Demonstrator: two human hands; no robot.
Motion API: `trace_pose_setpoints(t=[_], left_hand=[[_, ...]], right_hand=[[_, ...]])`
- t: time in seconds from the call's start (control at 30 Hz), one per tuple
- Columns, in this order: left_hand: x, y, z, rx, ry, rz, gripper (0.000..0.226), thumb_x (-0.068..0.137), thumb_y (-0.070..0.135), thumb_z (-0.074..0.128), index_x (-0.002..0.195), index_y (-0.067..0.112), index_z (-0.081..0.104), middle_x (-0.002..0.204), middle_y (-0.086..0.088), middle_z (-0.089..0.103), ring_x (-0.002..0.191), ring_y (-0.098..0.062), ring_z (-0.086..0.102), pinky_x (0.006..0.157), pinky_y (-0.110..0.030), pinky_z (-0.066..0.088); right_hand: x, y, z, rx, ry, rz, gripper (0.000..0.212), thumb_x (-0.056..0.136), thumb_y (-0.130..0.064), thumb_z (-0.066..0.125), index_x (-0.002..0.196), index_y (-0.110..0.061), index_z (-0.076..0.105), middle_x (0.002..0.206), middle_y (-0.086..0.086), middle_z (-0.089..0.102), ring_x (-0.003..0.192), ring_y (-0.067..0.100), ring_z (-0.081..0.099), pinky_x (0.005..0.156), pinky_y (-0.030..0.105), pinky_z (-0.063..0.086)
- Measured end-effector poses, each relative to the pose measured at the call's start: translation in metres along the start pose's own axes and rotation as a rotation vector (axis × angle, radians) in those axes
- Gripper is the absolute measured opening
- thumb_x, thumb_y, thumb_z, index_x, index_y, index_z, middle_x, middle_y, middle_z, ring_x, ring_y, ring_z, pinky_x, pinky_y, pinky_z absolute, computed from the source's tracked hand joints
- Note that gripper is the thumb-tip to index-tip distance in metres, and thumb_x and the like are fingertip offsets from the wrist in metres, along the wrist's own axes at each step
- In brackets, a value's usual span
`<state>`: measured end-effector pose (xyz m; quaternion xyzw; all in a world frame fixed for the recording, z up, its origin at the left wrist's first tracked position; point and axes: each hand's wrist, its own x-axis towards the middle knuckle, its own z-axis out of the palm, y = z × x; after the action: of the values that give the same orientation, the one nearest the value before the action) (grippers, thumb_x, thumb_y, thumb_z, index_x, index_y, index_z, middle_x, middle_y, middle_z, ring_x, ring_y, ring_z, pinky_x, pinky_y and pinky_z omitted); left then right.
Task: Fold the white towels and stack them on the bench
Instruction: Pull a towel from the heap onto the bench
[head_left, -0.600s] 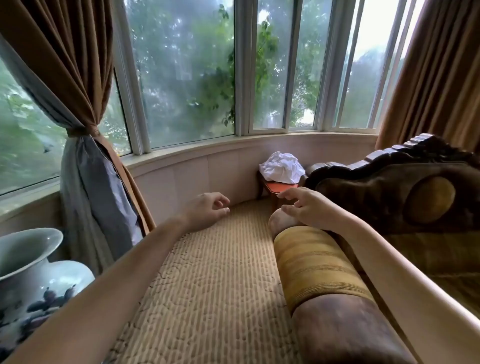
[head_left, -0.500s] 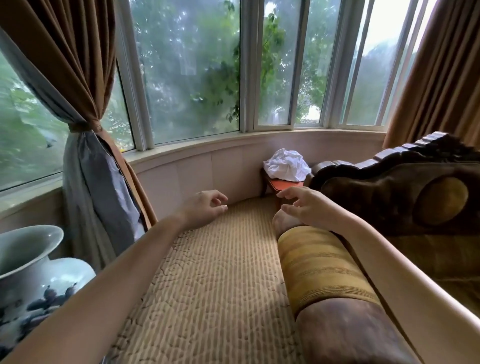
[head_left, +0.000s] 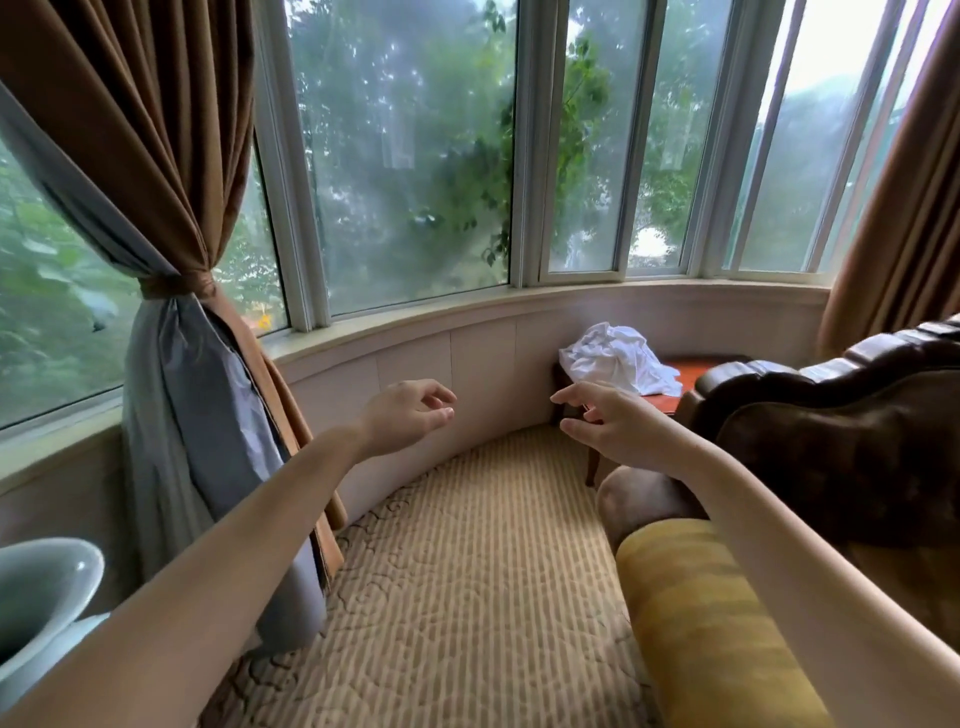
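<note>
Head view | white towels (head_left: 618, 359) crumpled in heap on bench (head_left: 688, 372) | left hand (head_left: 402, 414), right hand (head_left: 615, 423) empty, fingers loose

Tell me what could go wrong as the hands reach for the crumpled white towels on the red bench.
1. The white towels lie in one crumpled heap, so a grab may lift several at once.
2. The heap overhangs the red bench front edge; a tug could drop cloth onto the carpet.
3. The right hand passes close to the dark carved sofa and might brush it.
</note>
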<state>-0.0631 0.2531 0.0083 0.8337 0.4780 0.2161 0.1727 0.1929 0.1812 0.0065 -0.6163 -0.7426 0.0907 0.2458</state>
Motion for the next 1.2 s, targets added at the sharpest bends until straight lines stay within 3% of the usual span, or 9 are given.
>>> trace_pose_setpoints(t=[0.1, 0.17, 0.27, 0.37, 0.63, 0.8, 0.97, 1.1, 1.2], left_hand=[[0.041, -0.023, -0.023, -0.017, 0.022, 0.017, 0.027, 0.095, 0.025, 0.056, 0.12, 0.017, 0.061, 0.106, 0.001, 0.062, 0.096, -0.015, 0.058, 0.088, -0.028, 0.044], [0.068, -0.036, -0.035, -0.032, 0.033, 0.061, 0.026, 0.095, 0.023, 0.056, 0.119, 0.015, 0.061, 0.104, 0.001, 0.061, 0.091, -0.012, 0.057, 0.081, -0.022, 0.043], [0.101, -0.05, -0.047, -0.076, 0.039, 0.106, 0.025, 0.095, 0.023, 0.056, 0.119, 0.015, 0.061, 0.1, 0.003, 0.059, 0.09, -0.011, 0.056, 0.075, -0.017, 0.041], [0.13, -0.064, -0.048, -0.145, 0.059, 0.116, 0.022, 0.095, 0.024, 0.056, 0.116, 0.018, 0.062, 0.097, 0.007, 0.058, 0.086, -0.006, 0.056, 0.071, -0.014, 0.042], [0.215, -0.096, -0.035, -0.221, 0.03, 0.141, 0.012, 0.095, 0.026, 0.057, 0.105, 0.029, 0.06, 0.093, 0.015, 0.058, 0.081, 0.001, 0.055, 0.069, -0.016, 0.042], [0.27, -0.101, -0.013, -0.218, 0.006, 0.164, 0.018, 0.094, 0.027, 0.057, 0.112, 0.025, 0.062, 0.092, 0.017, 0.057, 0.078, 0.003, 0.054, 0.066, -0.011, 0.04], [0.345, -0.092, 0.001, -0.196, -0.006, 0.191, 0.022, 0.095, 0.026, 0.057, 0.116, 0.022, 0.061, 0.094, 0.018, 0.056, 0.087, 0.004, 0.054, 0.068, -0.009, 0.04], [0.42, -0.076, 0.003, -0.229, 0.04, 0.201, 0.022, 0.096, 0.025, 0.056, 0.117, 0.022, 0.06, 0.095, 0.016, 0.057, 0.089, 0.001, 0.056, 0.067, -0.01, 0.04], [0.475, -0.058, 0.007, -0.197, 0.061, 0.221, 0.025, 0.096, 0.022, 0.056, 0.12, 0.016, 0.06, 0.097, 0.01, 0.058, 0.084, 0.002, 0.054, 0.066, -0.009, 0.038]], right_hand=[[0.046, -0.007, -0.003, 0.014, 0.034, 0.019, 0.035, 0.093, -0.022, 0.059, 0.127, -0.019, 0.055, 0.117, 0.003, 0.055, 0.104, 0.016, 0.054, 0.083, 0.018, 0.036], [0.074, -0.008, -0.004, 0.028, 0.068, 0.027, 0.035, 0.093, -0.021, 0.059, 0.128, -0.018, 0.055, 0.118, 0.003, 0.056, 0.108, 0.015, 0.054, 0.087, 0.018, 0.037], [0.104, -0.007, 0.0, 0.04, 0.114, 0.031, 0.033, 0.093, -0.023, 0.058, 0.126, -0.021, 0.056, 0.107, -0.006, 0.053, 0.091, 0.007, 0.053, 0.068, 0.004, 0.034], [0.127, 0.0, 0.008, 0.072, 0.109, 0.018, 0.032, 0.093, -0.019, 0.059, 0.124, -0.018, 0.057, 0.117, 0.001, 0.056, 0.101, 0.011, 0.053, 0.073, 0.007, 0.034], [0.179, 0.044, 0.015, 0.093, 0.107, 0.056, 0.029, 0.092, -0.016, 0.06, 0.121, -0.017, 0.059, 0.11, -0.006, 0.055, 0.088, -0.001, 0.051, 0.069, -0.001, 0.037], [0.228, 0.082, 0.011, 0.113, 0.122, 0.084, 0.029, 0.092, -0.02, 0.06, 0.121, -0.023, 0.059, 0.113, -0.005, 0.055, 0.098, 0.012, 0.055, 0.071, 0.01, 0.037], [0.284, 0.134, -0.004, 0.068, 0.149, 0.066, 0.026, 0.092, -0.027, 0.06, 0.118, -0.029, 0.059, 0.106, -0.007, 0.057, 0.096, 0.01, 0.054, 0.076, 0.019, 0.038], [0.336, 0.181, -0.033, 0.015, 0.194, 0.089, 0.025, 0.092, -0.035, 0.058, 0.116, -0.034, 0.059, 0.108, -0.009, 0.062, 0.102, 0.011, 0.057, 0.093, 0.033, 0.045], [0.372, 0.212, -0.051, 0.043, 0.192, 0.071, 0.025, 0.093, -0.027, 0.059, 0.118, -0.028, 0.059, 0.111, -0.004, 0.061, 0.104, 0.015, 0.058, 0.089, 0.031, 0.045]])
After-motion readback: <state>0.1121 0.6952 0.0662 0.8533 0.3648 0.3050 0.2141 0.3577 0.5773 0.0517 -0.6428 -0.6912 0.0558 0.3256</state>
